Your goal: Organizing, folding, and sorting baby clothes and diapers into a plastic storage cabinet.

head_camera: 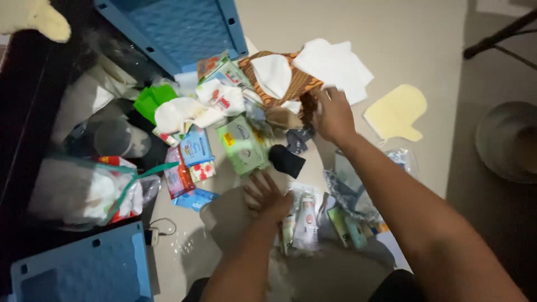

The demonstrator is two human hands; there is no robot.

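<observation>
Here we've got the left hand flat & open on a clear packet of tubes, pinning it; right hand pinches the brown patterned cloth to lift it off the floor.

This looks like a home: a pale tiled floor strewn with wet-wipe packs, white cloths, a yellow bath mitt and blue plastic baskets.

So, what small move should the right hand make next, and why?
Probably lift the brown patterned cloth clear of the pile. The right hand already touches its edge, white cloths lie on it, and the left hand rests open further down, holding nothing.
</observation>
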